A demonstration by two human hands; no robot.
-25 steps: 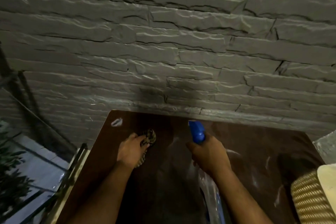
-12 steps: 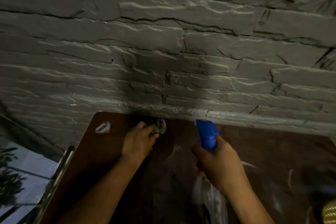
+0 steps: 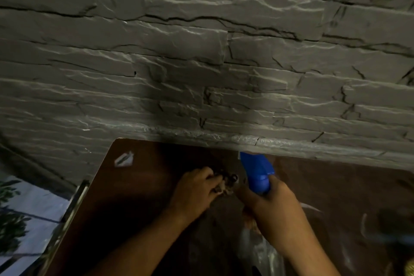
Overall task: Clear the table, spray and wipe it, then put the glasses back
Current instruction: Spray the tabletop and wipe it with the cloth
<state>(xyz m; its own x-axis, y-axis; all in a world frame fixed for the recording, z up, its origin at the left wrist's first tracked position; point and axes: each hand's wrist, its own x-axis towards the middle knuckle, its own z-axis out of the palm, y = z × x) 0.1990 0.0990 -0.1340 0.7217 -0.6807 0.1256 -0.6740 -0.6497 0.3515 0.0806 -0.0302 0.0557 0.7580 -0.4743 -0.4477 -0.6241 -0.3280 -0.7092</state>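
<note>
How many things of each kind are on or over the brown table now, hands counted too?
Hands: 2, the left hand gripping the cloth and the right hand gripping the spray bottle
Spray bottle: 1, with a blue head
Cloth: 1, patterned and bunched
White scrap: 1, near the far left corner of the table
Total: 5

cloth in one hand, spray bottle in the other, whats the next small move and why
Probably drag the cloth sideways across the table. The left hand already holds it bunched near the wall edge, the right hand holds the spray bottle beside it, and pale streaks show on the table's right part.
</note>
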